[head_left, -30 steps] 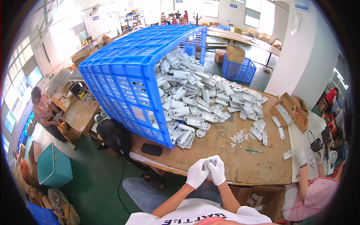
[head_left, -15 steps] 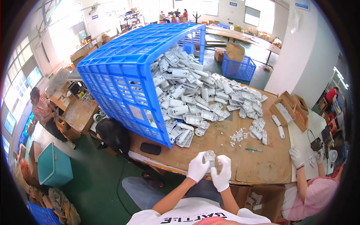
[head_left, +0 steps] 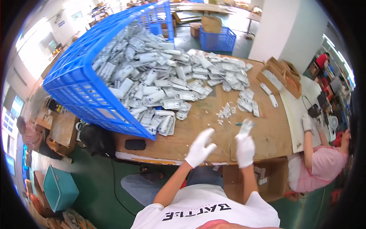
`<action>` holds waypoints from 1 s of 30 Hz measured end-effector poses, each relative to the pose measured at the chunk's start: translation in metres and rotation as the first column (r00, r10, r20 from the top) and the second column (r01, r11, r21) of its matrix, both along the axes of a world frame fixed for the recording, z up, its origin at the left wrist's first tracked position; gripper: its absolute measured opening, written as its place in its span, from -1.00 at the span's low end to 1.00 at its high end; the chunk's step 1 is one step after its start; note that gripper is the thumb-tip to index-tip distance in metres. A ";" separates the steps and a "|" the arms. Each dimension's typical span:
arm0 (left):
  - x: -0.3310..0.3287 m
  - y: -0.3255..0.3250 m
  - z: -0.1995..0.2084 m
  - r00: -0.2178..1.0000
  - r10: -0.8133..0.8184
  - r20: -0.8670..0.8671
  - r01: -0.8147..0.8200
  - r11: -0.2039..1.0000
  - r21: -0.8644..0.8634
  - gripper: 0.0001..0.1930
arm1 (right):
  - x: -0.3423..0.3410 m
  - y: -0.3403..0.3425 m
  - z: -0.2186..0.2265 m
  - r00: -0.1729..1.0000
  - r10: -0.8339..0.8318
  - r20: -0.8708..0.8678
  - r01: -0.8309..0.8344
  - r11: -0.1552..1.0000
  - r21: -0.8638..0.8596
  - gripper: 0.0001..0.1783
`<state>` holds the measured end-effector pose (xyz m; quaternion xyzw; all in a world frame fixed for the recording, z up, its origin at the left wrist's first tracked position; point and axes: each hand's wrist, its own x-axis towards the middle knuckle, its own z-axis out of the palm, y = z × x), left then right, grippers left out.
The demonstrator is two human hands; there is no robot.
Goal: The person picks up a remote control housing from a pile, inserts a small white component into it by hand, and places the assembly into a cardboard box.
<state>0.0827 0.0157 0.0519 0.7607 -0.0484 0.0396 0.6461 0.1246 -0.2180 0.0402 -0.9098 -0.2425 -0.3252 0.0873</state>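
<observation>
My right hand (head_left: 245, 149), in a white glove, grips a white plastic housing (head_left: 247, 126) above the cardboard-covered table (head_left: 213, 131). My left hand (head_left: 200, 148), gloved too, hangs nearer the table's front edge with its fingers apart and holds nothing. Just beyond my hands lies a scatter of small white pieces (head_left: 226, 110). A teal pen (head_left: 238, 124) lies partly hidden behind the held housing. Farther right rests a small group of white housings (head_left: 248, 102). A large heap of housings (head_left: 152, 91) spills from a blue crate (head_left: 68, 82) lying on its side.
A black phone (head_left: 135, 144) lies near the front edge, by a black bag (head_left: 97, 140). Small cardboard boxes (head_left: 273, 79) with parts stand at the back right. An open carton (head_left: 274, 187) sits below the table. A co-worker in pink (head_left: 324, 164) works at the right.
My hands have separated. The right has carried the housing away to the right and farther over the table; the left has let go and opened. The view has shifted right and downward.
</observation>
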 end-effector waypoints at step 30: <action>0.010 0.077 -0.015 0.781 0.356 0.513 -0.608 0.623 0.493 -0.87 | 0.163 -0.002 -0.045 0.978 0.056 -0.202 -0.044 0.997 0.065 -0.97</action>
